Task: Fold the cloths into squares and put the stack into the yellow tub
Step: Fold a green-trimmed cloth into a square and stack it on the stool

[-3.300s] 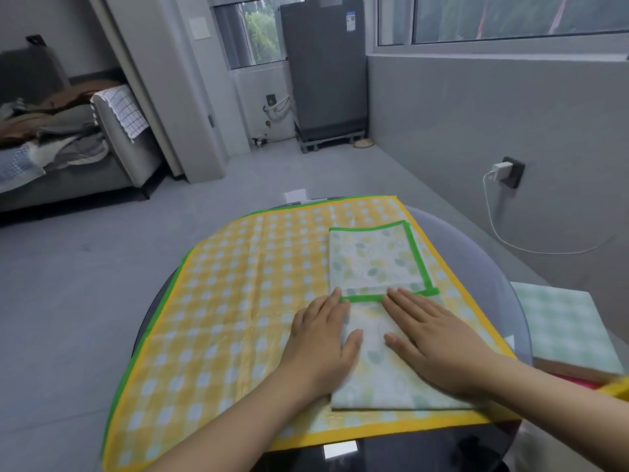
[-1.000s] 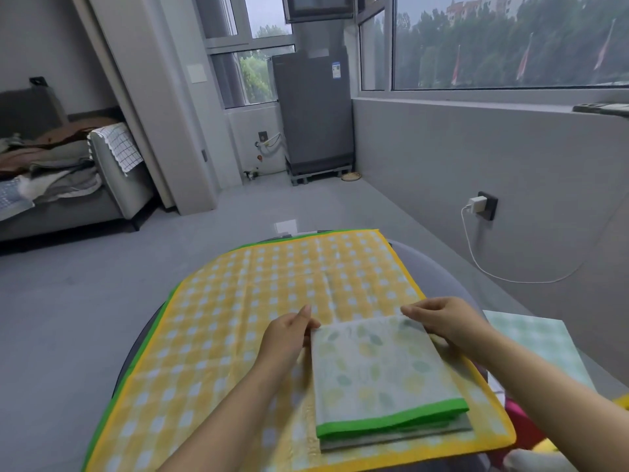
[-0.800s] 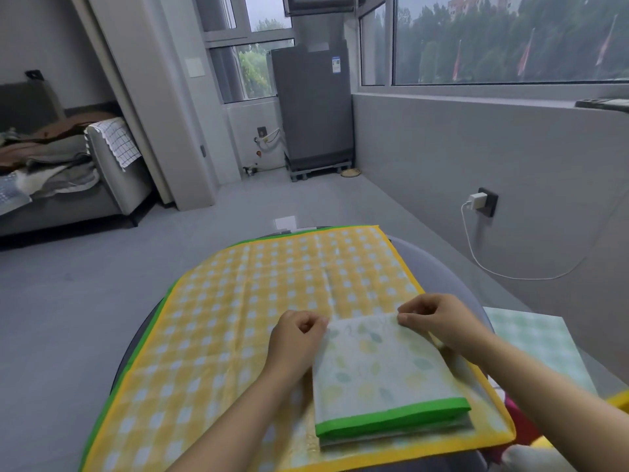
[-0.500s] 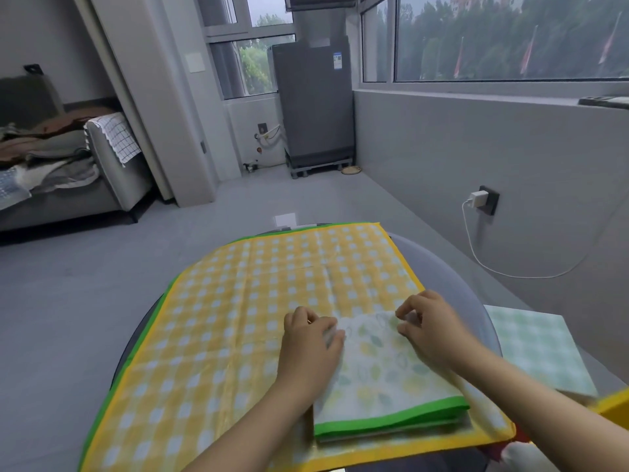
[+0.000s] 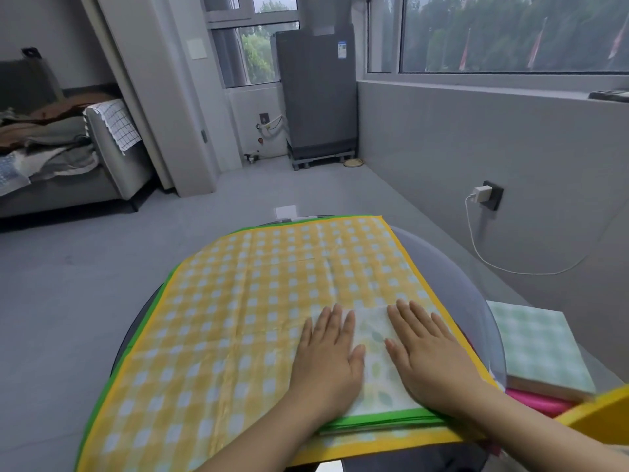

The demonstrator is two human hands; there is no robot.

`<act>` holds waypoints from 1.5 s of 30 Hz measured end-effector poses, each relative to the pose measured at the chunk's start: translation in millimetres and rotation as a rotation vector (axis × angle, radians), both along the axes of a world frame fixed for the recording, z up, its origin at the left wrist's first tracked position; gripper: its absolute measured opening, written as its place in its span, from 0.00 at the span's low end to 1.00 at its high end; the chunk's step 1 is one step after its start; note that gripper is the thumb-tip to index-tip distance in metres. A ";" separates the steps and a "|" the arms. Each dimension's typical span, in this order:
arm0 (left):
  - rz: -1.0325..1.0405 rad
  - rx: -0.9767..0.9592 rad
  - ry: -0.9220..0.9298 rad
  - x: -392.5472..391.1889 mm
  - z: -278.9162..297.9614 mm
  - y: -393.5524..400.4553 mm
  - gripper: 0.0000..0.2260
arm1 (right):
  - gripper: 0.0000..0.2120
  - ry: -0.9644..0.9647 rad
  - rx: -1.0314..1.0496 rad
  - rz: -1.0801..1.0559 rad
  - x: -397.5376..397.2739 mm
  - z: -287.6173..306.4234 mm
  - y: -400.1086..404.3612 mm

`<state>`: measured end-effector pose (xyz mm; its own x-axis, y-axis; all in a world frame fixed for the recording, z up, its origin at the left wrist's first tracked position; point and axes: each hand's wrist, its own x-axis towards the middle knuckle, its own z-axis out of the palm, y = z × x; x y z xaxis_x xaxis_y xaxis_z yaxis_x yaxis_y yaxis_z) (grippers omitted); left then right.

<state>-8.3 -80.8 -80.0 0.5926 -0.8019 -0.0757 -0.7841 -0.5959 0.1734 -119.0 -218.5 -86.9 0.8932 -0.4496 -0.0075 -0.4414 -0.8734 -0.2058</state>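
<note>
Left hand (image 5: 328,362): fingers straight and close together, palm down, pressing flat on the left part of the folded cloth (image 5: 376,362); holds nothing. Fingertips point away from the person, toward the far edge of the fold.

Right hand (image 5: 430,361): fingers straight, slightly spread, palm down, pressing flat on the right part of the same cloth; holds nothing. The 2 hands lie side by side, near each other but apart, with a strip of cloth showing between them.

Folded cloth: pale, leaf-printed, green-bordered; the green edge faces the person. Lies flat at the near right corner of the yellow checked cloth (image 5: 238,318).

Yellow checked cloth: 1 item, spread open over the round table (image 5: 452,267), with a green border at its left edge and a yellow border at its right and near edges.

Green checked block (image 5: 534,349): lies right of the table edge, with a pink item (image 5: 534,401) under it; what the pink item is cannot be told.

Yellow tub (image 5: 602,413): only part of the rim shows, at the lower right, beside the right forearm.

Background: grey sofa (image 5: 68,165) with piled clothing, far left; grey cabinet (image 5: 316,90) by the window; white charger (image 5: 481,192) plugged in at the wall.
</note>
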 end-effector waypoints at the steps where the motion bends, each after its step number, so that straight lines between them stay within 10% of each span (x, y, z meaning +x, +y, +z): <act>1: 0.024 0.003 0.012 1.6 0.4 3.2 0.25 | 0.48 0.003 0.000 -0.022 -1.7 -0.1 -4.0; 10: 0.445 -0.175 0.051 -1.5 2.7 21.2 0.27 | 0.23 -0.119 -0.056 -0.309 -11.8 11.4 -1.9; 17: 0.679 -0.464 0.320 7.8 23.3 17.7 0.05 | 0.10 -0.311 0.347 -0.596 2.8 32.0 -14.4; 30: 0.733 -1.020 0.995 10.0 80.0 -0.7 0.07 | 0.04 -0.755 1.183 -0.554 -23.7 89.4 -34.3; 45: 0.479 -1.160 1.106 -49.4 123.2 -140.8 0.10 | 0.15 -1.150 1.253 -0.616 -93.2 117.0 -147.8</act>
<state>-57.7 -221.6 43.2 0.8538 -0.5033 -0.1330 0.2115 0.1020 0.9720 -212.2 -366.3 30.1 0.4221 -0.8971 -0.1310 0.2158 0.2397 -0.9466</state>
